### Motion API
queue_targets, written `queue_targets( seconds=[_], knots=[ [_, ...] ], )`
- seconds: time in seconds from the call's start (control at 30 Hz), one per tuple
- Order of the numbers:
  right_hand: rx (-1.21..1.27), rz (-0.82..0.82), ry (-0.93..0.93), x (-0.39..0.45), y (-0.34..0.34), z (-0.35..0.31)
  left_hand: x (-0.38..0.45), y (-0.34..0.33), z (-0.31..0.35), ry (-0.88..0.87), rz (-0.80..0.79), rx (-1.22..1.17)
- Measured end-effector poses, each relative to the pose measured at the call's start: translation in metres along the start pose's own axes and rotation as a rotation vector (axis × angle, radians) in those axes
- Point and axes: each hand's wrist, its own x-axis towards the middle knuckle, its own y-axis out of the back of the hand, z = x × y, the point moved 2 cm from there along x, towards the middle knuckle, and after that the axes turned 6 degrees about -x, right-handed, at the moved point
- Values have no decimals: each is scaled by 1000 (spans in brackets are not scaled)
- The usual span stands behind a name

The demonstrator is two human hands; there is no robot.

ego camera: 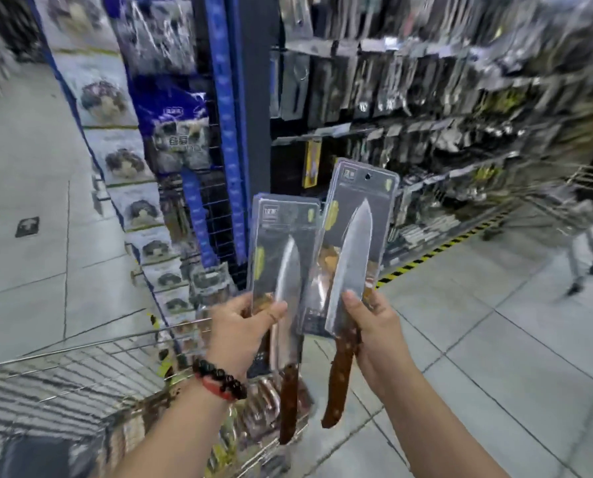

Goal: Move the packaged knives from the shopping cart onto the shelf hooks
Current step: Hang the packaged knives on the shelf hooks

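With the shopping cart (81, 374) low at left and the shelf hooks (409, 98) well ahead, both hands hold up stiff, light, slick blister packs: left hand (243, 334) pinching one packaged knife (281, 257), right hand (374, 326) gripping the other packaged knife (357, 236), best held low, hang holes free.

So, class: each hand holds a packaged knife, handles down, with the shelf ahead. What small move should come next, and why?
Probably raise the right hand and carry its packaged knife toward the shelf hooks. Its hang hole is already at the top and plainly visible, and that pack sits nearer the display than the left hand's pack.
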Motion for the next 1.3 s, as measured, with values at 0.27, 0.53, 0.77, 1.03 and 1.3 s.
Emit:
queue_targets(
  seconds=[0.27,0.53,0.77,1.03,1.3],
  knots=[
    [-126,76,35,17,136,-52,-11,-126,10,29,-1,-161],
    [-153,64,22,98,190,-69,43,-210,-5,-10,1,-247],
    [-262,18,36,201,227,-91,130,-268,-35,4,50,-244],
    [-225,-38,-9,315,246,-101,202,-321,-28,-27,168,-173],
    [-265,-335,-76,423,235,-104,241,-336,-33,-56,428,-81]
  ],
)
